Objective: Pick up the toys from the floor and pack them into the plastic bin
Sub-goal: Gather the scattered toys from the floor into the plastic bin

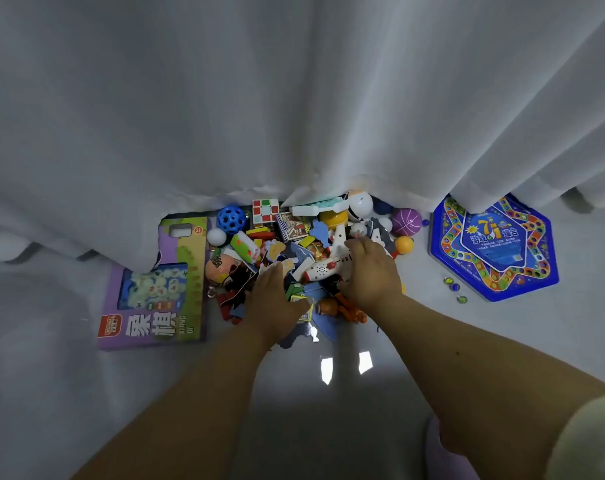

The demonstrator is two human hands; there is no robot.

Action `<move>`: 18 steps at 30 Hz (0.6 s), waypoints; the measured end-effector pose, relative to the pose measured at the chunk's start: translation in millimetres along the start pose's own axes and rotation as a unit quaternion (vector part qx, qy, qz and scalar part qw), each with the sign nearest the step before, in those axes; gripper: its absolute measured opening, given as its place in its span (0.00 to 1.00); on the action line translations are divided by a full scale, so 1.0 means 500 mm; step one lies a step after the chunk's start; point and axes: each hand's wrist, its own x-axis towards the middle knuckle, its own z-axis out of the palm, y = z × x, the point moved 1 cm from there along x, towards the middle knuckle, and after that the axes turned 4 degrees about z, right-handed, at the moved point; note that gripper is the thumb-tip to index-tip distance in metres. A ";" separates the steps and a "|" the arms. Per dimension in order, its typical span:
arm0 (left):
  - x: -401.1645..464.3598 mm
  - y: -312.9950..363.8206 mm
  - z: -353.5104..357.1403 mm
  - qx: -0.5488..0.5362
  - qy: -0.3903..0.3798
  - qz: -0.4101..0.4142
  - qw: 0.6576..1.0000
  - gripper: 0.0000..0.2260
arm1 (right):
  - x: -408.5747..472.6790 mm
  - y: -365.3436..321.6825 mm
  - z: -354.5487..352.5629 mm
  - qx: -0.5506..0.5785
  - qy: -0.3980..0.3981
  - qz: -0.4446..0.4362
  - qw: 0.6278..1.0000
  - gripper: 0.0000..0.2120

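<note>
I see the toy pile [304, 251] heaped on the pale floor [415, 341], mid-frame, its far edge tucked under the hem of the white curtain [294, 98]. Mixed bits: a white toy plane [323, 268] with red trim on top, a cube puzzle [265, 211] at the far side, a blue holed ball [231, 219] to its left, a purple ball [406, 222] and a small orange ball [404, 244] on the right, flat puzzle pieces and blocks throughout. No bin in view.

My right hand [370, 271] lies palm down on the right half of the pile, fingers curled over the plane's body; it looks like a grip, but the fingertips are hidden. My left hand [277, 299] sits on the near-left part, fingers fairly straight and close together, pressing on flat pieces; I cannot tell if it holds anything.

Left of the pile lies a purple game box [155, 306], partly under the curtain. Right, well apart, lies a blue hexagonal game board [495, 247], with a few marbles [453, 287] loose near it.
</note>
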 end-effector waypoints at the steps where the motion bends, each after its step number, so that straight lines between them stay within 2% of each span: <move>1: 0.001 0.002 0.002 -0.020 0.020 0.006 1.000 0.37 | 0.006 0.002 0.002 -0.016 0.000 -0.007 1.000 0.35; 5: 0.001 0.008 0.008 -0.060 0.069 0.025 0.995 0.32 | 0.019 0.008 0.015 -0.073 0.000 -0.041 0.996 0.37; 9: 0.005 0.016 0.008 -0.084 0.111 0.044 0.989 0.28 | 0.032 0.016 0.045 -0.138 0.027 -0.076 0.987 0.32; 13: 0.009 0.033 0.003 -0.217 0.094 -0.005 0.972 0.24 | 0.031 0.022 0.058 -0.175 0.055 -0.103 0.978 0.27; 18: 0.015 0.037 -0.008 -0.312 0.084 -0.062 0.944 0.20 | 0.031 0.029 0.051 -0.178 0.089 -0.154 0.968 0.26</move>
